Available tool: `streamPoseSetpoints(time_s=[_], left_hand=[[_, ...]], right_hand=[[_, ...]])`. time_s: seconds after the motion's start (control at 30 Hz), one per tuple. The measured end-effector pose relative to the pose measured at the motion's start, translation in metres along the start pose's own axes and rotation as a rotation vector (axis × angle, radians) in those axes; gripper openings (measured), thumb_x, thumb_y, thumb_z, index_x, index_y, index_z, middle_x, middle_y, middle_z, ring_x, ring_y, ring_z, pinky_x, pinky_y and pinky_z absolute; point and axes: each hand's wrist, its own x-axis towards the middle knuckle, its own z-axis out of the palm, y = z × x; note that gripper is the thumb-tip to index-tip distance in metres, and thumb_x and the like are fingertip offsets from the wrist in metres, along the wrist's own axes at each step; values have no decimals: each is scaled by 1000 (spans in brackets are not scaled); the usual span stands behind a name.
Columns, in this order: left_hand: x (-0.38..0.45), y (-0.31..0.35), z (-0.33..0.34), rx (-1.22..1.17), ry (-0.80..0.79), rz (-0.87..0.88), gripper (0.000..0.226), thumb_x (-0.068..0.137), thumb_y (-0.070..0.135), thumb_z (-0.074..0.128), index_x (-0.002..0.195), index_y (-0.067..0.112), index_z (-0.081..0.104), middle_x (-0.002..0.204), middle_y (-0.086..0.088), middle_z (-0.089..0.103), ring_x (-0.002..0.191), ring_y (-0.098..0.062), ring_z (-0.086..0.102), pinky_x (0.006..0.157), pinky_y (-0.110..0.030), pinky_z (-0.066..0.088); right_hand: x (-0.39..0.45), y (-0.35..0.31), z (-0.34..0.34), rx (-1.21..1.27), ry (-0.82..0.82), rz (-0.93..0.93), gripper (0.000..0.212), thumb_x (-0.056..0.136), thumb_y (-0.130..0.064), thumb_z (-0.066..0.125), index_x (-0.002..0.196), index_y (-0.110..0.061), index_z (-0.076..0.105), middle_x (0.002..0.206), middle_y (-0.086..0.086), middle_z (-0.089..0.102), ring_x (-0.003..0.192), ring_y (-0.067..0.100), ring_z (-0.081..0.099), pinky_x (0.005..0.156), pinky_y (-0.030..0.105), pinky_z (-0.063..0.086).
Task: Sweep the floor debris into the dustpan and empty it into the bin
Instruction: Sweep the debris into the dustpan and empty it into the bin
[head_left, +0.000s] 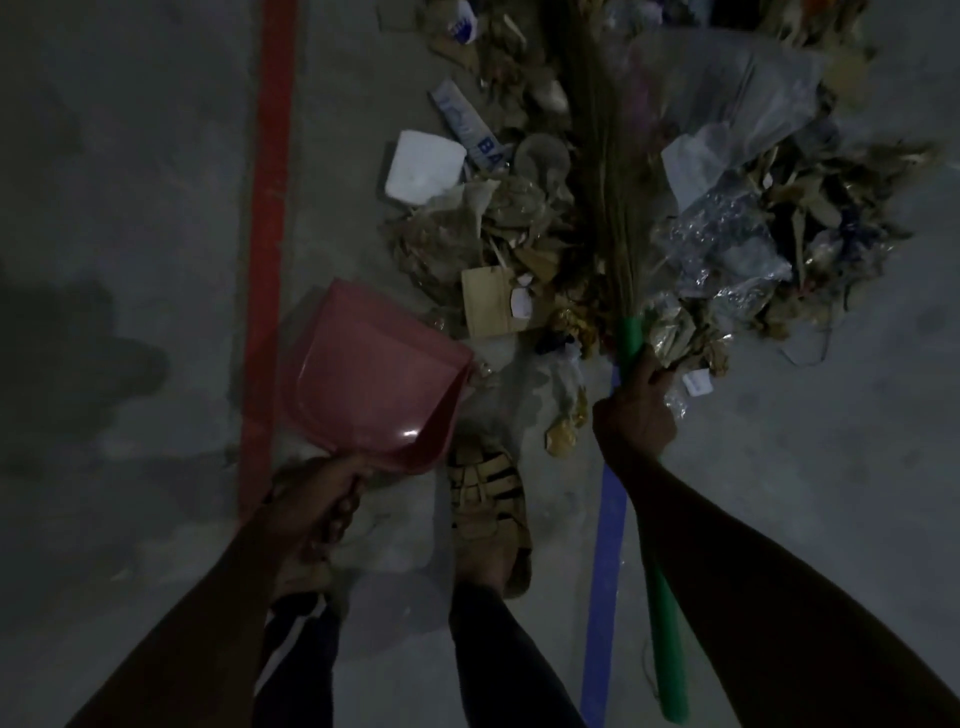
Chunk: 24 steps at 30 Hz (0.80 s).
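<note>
While the left hand (317, 506) is gripping the pink plastic dustpan (371, 376) by its handle, seemingly just above the floor, the right hand (636, 410) is clasping the green-handled straw broom (605, 197) lying across the debris pile (545, 218).

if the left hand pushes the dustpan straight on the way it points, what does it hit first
Likely the clear plastic and gold scraps at the near edge of the debris pile, just off the pink dustpan lip; the left hand grips its handle. Depth is unclear.

A pink dustpan (363, 379) is being held tilted near left; a broom (613, 218) is being laid over the far debris (519, 228).
</note>
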Motion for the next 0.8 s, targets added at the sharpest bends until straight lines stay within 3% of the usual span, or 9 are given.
streamPoseSetpoints(time_s=[0.1,0.27,0.43,0.53,0.67,0.8], left_hand=[[17,10,-7,36,5,31,27,91,35,55,73,15,54,49,-1,37,33,-14,30,42,-12,23],[35,38,-16,141,-1,8,28,91,30,57,70,12,53,48,0,34,32,-13,25,41,-15,18],[38,75,-15,225,-64,2,26,92,24,53,69,11,49,50,-2,31,31,-13,24,35,-11,19],[41,91,-12,243,-94,-16,27,92,24,51,68,12,47,49,-1,29,29,-13,22,35,-10,18],[55,107,-7,300,-113,3,29,93,24,50,66,13,46,47,0,30,29,-13,23,35,-11,18],[71,116,-6,352,-118,13,31,91,26,51,63,12,46,49,-2,29,30,-14,23,36,-12,20]], right_hand=[[4,0,10,26,-60,9,82,85,-14,60,156,-21,17,149,15,35,93,41,61,62,36,39],[-8,4,17,51,-148,-47,83,86,-12,59,156,-21,15,142,12,39,72,31,53,55,35,41],[-27,17,21,75,-157,-159,79,86,-14,57,154,-20,19,131,12,45,65,24,46,46,24,29],[-23,23,24,80,-87,-109,74,87,-12,56,152,-22,22,131,14,46,66,26,44,47,23,26],[1,23,23,113,64,-18,72,89,-11,54,152,-21,21,125,16,47,67,32,53,50,35,41],[28,14,16,85,28,94,82,81,-9,57,153,-22,20,140,14,42,74,37,57,55,35,34]])
